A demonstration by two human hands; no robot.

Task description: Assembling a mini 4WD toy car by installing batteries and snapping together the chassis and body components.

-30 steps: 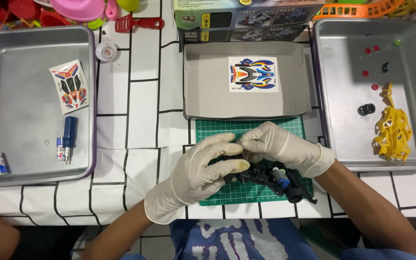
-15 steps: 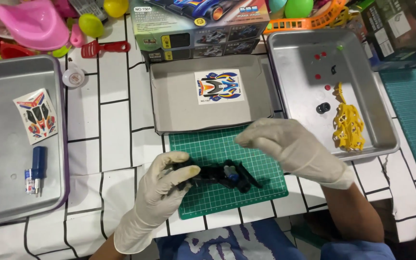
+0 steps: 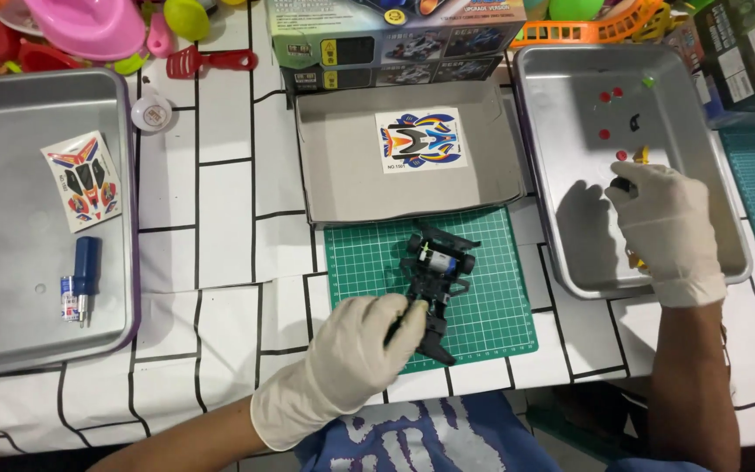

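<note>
Left hand (image 3: 351, 354), in a white glove, pinches the near end of the black toy car frame (image 3: 434, 284) with its fingers closed on it. That frame lies on the green cutting mat (image 3: 491, 306), in the middle of the table, just below the grey box lid (image 3: 351, 183) with a sticker sheet (image 3: 421, 140) in it.

Right hand (image 3: 661, 223), gloved too, is down in the metal tray (image 3: 709, 175) on the right. Its fingers curl over a small dark part (image 3: 619, 184) beside little red bits (image 3: 605, 135). I cannot tell if it grips the part yet.

To do this well, I think the left hand should keep the frame flat and steady on the mat while the other hand picks up just one small piece, slowly, so nothing rolls away.

The frame is long and thin. Its long way runs from near the person up toward the box lid, leaning a little to the right. Its far end points at the lid.
</note>
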